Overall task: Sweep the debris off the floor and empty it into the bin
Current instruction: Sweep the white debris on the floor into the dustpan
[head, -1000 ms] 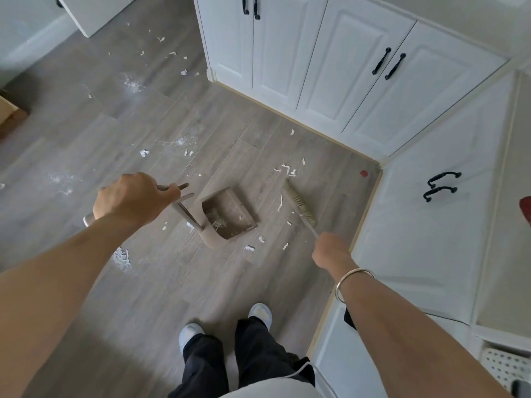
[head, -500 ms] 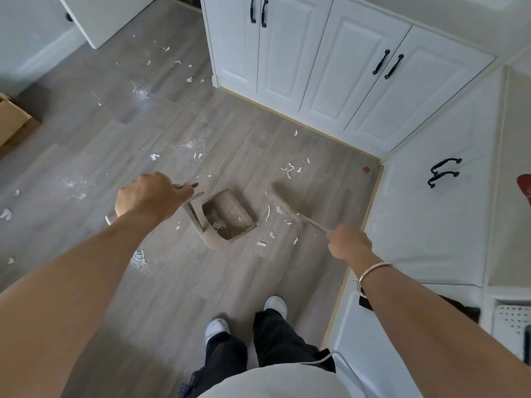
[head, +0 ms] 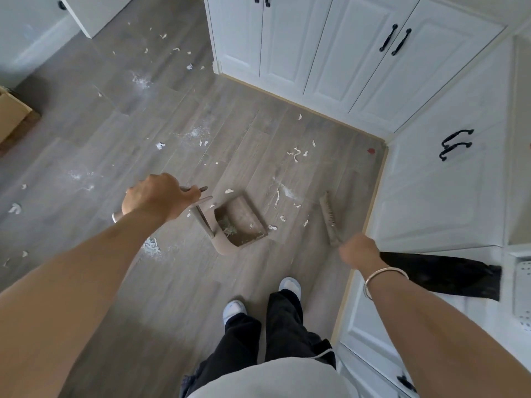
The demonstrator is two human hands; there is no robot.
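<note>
The grey plank floor point(head: 244, 124) is what I'm clearing, and I can't see a bin anywhere. One long-handled dustpan point(head: 244, 222) sits just right of my left hand point(head: 155, 196), its mouth facing the broom so scraps can be pushed straight in (a little litter already lies at its back). One broom point(head: 329, 219) has its head just ahead of my right hand point(head: 357, 251), bristles down beside the cabinet point(head: 431, 196). Each hand is wrapped round its handle. Between pan and bristles I count about six paper scraps point(head: 283, 218). Four powdery patches point(head: 195, 133) lie beyond and beside the left hand.
</note>
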